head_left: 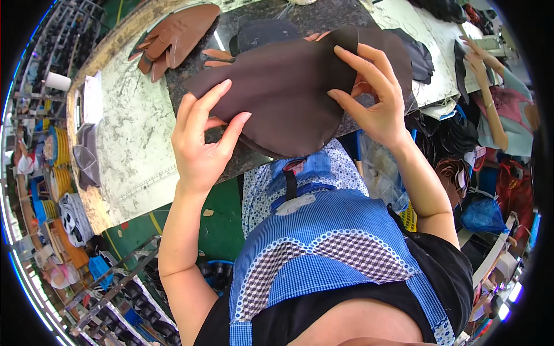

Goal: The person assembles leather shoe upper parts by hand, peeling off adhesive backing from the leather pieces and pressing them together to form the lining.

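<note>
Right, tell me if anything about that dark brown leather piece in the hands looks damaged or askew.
Nothing stands out. The dark brown leather piece looks whole, with no visible tear or stain; its top right corner is only bent where the right hand pinches it. The left hand grips its lower left edge.

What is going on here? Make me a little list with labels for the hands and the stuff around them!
left hand: pinches the near left edge of the dark brown leather piece
right hand: grips the piece's right edge, folded over
surface: dark stone slab under the piece
nearby: tan leather pieces at the slab's far left
other person: a co-worker's hand at the far right
</note>
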The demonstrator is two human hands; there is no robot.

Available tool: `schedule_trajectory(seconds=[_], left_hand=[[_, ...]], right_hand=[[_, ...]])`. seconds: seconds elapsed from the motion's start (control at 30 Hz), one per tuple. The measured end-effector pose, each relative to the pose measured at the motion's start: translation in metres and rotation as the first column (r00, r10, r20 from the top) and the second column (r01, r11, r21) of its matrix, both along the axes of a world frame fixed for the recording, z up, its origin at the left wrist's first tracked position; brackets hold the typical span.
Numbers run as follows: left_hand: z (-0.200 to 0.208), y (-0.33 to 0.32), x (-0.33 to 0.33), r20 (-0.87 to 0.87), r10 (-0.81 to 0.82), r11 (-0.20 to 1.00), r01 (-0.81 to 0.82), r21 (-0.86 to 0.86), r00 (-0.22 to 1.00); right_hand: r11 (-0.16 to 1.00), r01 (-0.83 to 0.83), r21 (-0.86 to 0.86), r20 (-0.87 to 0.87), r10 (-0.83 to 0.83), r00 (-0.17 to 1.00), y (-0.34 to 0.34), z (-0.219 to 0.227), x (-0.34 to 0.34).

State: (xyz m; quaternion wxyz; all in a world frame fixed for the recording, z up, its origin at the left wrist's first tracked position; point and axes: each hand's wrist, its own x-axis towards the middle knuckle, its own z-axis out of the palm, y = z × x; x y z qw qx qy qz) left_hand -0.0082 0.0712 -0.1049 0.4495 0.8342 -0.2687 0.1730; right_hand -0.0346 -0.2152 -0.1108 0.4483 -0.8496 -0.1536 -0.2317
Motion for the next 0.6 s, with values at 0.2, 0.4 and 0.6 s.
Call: schedule_trajectory(seconds=[0.2, 0.4, 0.6], left_hand=[[0.009, -0.006, 0.003, -0.18, 0.01, 0.999, -0.001, 0.047, 0.984], [-0.001, -0.008, 0.027, -0.057, 0.151, 0.966, -0.135, 0.221, 0.987], [0.011, -0.052, -0.001, 0.148, -0.137, 0.858, 0.043, 0.511, 0.98]], right_hand=[[0.992, 0.088, 0.09, -0.124, -0.076, 0.989, 0.007, -0.008, -0.003], [0.964, 0.138, 0.229, -0.273, -0.072, 0.959, 0.015, -0.006, -0.003], [0.974, 0.153, 0.169, -0.214, -0.115, 0.97, 0.024, -0.01, 0.0]])
